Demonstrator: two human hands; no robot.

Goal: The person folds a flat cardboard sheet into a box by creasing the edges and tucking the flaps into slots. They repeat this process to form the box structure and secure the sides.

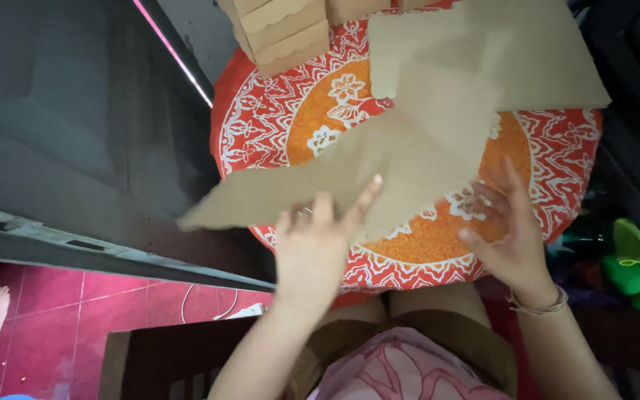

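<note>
Over the round worktop point(261, 126), covered in a red and orange cloth with white floral print, a flat brown cardboard blank point(379, 163) is held just above the surface, its long pointed flap reaching out past the near left edge. Left hand point(312, 244) pinches the blank's lower edge, fingers on top and grip closed on the card; right hand point(509, 230) hovers beside its right side with fingers spread apart, and whether it touches the card is hard to tell. Held by one edge only, the thin sheet could sag, crease in the wrong place or slip from the pinch, and its swinging flap might knock the stack of folded boxes point(279, 33) at the far edge. The card looks matte, stiff and smooth; the boxes show scalloped lids
</note>
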